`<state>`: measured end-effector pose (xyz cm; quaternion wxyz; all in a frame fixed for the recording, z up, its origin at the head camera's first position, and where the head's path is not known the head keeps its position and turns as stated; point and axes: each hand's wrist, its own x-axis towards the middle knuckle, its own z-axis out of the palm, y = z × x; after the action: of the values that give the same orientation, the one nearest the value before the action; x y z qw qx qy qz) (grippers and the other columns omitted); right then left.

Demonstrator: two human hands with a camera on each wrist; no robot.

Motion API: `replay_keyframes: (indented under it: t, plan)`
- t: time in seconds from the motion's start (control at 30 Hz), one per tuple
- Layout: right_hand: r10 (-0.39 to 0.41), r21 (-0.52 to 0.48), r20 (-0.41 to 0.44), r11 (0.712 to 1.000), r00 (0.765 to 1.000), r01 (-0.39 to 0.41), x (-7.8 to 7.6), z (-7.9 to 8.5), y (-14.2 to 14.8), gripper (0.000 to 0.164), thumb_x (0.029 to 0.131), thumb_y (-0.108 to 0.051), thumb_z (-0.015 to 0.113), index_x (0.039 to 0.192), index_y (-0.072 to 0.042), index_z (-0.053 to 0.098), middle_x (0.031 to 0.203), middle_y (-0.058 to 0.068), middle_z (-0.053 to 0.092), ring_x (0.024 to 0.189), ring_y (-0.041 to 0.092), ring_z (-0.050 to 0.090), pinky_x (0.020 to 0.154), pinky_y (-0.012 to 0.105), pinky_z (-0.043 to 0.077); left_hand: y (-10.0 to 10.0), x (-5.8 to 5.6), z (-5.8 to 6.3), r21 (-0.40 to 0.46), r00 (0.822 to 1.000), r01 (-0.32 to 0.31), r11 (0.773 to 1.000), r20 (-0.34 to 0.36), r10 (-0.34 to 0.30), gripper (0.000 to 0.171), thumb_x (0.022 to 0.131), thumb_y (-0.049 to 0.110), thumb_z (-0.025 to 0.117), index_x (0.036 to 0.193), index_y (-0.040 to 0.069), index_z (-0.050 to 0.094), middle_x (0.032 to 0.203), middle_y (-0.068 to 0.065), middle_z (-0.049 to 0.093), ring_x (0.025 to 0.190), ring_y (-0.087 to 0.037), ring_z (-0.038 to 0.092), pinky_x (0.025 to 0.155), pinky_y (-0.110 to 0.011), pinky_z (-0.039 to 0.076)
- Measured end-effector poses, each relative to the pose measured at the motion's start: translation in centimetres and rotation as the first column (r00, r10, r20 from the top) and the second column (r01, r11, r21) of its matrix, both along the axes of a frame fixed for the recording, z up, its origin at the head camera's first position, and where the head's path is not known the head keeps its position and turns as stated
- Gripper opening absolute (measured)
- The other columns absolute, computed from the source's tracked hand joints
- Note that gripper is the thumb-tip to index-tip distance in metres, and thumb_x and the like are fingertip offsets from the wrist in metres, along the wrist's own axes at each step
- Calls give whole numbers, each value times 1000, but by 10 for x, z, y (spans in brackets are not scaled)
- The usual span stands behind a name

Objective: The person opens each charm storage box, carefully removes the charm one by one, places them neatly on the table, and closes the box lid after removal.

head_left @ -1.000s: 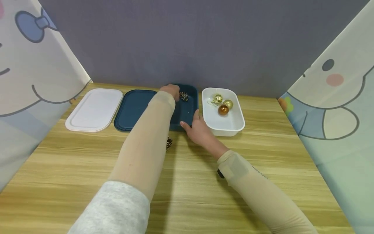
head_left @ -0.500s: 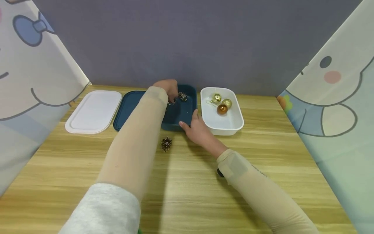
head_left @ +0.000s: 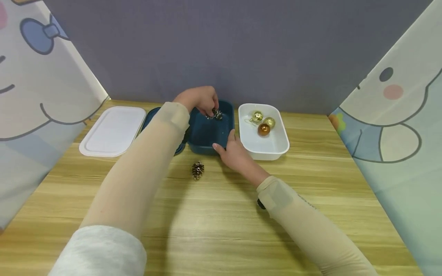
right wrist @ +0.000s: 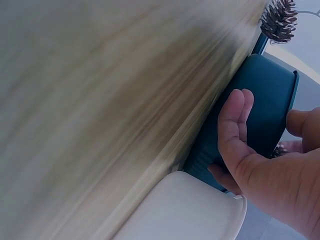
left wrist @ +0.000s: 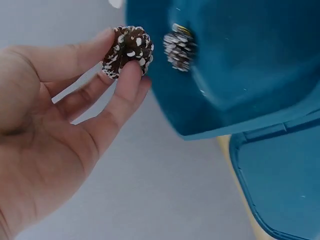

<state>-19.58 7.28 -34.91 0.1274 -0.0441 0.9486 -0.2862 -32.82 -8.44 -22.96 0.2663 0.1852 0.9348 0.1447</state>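
Note:
With thumb and fingertips my left hand (head_left: pixel 203 100) pinches a white-tipped pinecone (left wrist: pixel 129 49) over the far left part of the blue box (head_left: pixel 211 135). Inside that box lies a second pinecone (left wrist: pixel 180 49), close beside the held one. My right hand (head_left: pixel 236 154) rests at the box's near right corner, thumb at the near rim and a finger along the right side. In the right wrist view, more of its fingers (right wrist: pixel 232 112) lie against the outer wall. A third pinecone (head_left: pixel 197 170) stands on the table in front of the box.
Right beside the blue box is a white box (head_left: pixel 264 147) holding two gold baubles (head_left: pixel 257 116) and an orange-brown bauble (head_left: pixel 264 129). To the left lie a blue lid (left wrist: pixel 280 185), partly under my left forearm, and a white lid (head_left: pixel 112 132). A grey wall (head_left: pixel 221 50) stands behind.
My left hand has risen within the blue box area, bringing a pinecone up in its fingertips. The left forearm has swung left, uncovering the pinecone on the table. My right hand stays put.

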Motion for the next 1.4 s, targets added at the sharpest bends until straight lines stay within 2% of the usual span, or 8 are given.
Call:
replay_keyframes:
  t: [0.33,0.53,0.6,0.67,0.77,0.97,1.2,1.4]
  plan:
    - [5,-20,10,1000,1000,-4,1,1,0,100,110,-56,50,169,1,-8,178,25,3,166,38,16,131,53,32,-17,41,0,27,982,80,996,-171,-75,46,103,14,71,147,5,62,147,-15,61,131,-32,62,111,-48,54]
    - [-4,3,7,1000,1000,4,1,6,0,102,108,-58,53,169,2,-4,176,27,15,163,41,25,129,54,35,-28,74,-1,93,977,87,992,-202,-66,46,99,14,77,143,9,67,155,-13,58,137,-34,58,113,-53,52]
    - [2,25,23,1000,1000,-2,0,11,0,104,108,-59,53,169,2,-5,162,29,46,149,39,51,120,51,48,-30,87,-2,106,975,90,990,-213,-66,45,98,14,78,142,10,68,153,-12,60,129,-34,61,108,-52,53]
    - [9,57,44,998,999,-12,-1,16,0,106,107,-61,54,169,3,-4,130,25,73,119,34,74,103,46,59,-34,100,-4,119,973,95,988,-220,-67,45,97,14,78,141,10,68,150,-12,62,119,-32,63,101,-49,55]
    - [26,103,92,994,995,-35,-3,25,0,109,106,-63,55,168,4,-5,80,12,78,72,27,78,82,40,61,-39,119,-7,142,971,101,985,-227,-67,44,97,12,79,140,10,69,146,-11,63,101,-28,61,88,-45,53]
    - [54,175,108,982,993,-73,-5,33,-1,111,104,-67,54,168,6,1,102,16,78,72,20,73,101,42,58,-48,152,-18,178,965,142,974,-246,-96,40,95,13,81,134,8,73,139,-12,64,104,-27,61,89,-44,54]
    - [36,175,105,983,994,-54,-5,31,-3,111,103,-67,55,169,5,1,78,9,77,69,22,75,85,39,60,-60,172,-32,185,963,156,970,-248,-108,38,94,12,82,131,9,74,137,-11,66,112,-31,64,92,-46,58]
    - [37,212,74,976,997,-52,-4,29,-4,110,103,-68,52,169,5,3,107,20,79,95,29,76,78,38,58,-73,179,-48,227,962,143,963,-261,-81,37,93,8,82,129,7,75,134,-10,67,114,-30,67,88,-42,61]
